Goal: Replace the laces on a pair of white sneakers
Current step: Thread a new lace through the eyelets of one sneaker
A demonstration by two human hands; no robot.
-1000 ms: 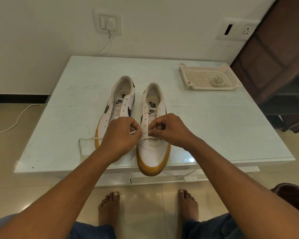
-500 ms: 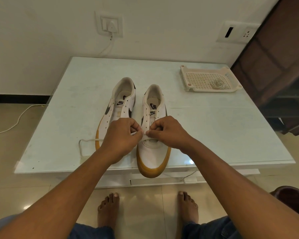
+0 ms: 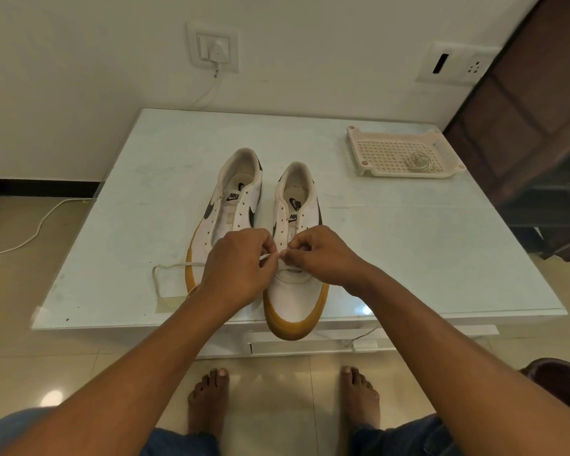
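Two white sneakers with gum-coloured soles are sitting side by side in the middle of the desk (image 3: 408, 251), toes pointing toward the front edge. The right-hand sneaker (image 3: 293, 297) is lying closer to the person, its toe poking out past the front edge. The left-hand sneaker (image 3: 231, 205) is lying just beside it and a little farther back, its eyelets showing bare.

Both hands are working over the lowest eyelets of the right-hand sneaker. The left hand (image 3: 241, 268) is hovering across the gap between the two shoes, and its fingers (image 3: 267, 248) are curling tight around a white lace (image 3: 178, 265). The right hand (image 3: 323, 255) is meeting it from the other side, its fingers (image 3: 293, 255) bunching into a narrow pinch on the same lace just above the toe cap. The two hands are almost touching. The free length of the lace is trailing out from under the left hand and looping across the desk toward its left front corner.

A cream perforated tray (image 3: 354, 143) is resting near the far right corner of the desk, holding a pale coil (image 3: 417, 161) of thin cord. Bare feet (image 3: 208, 399) are standing on the tiled floor below the front edge.
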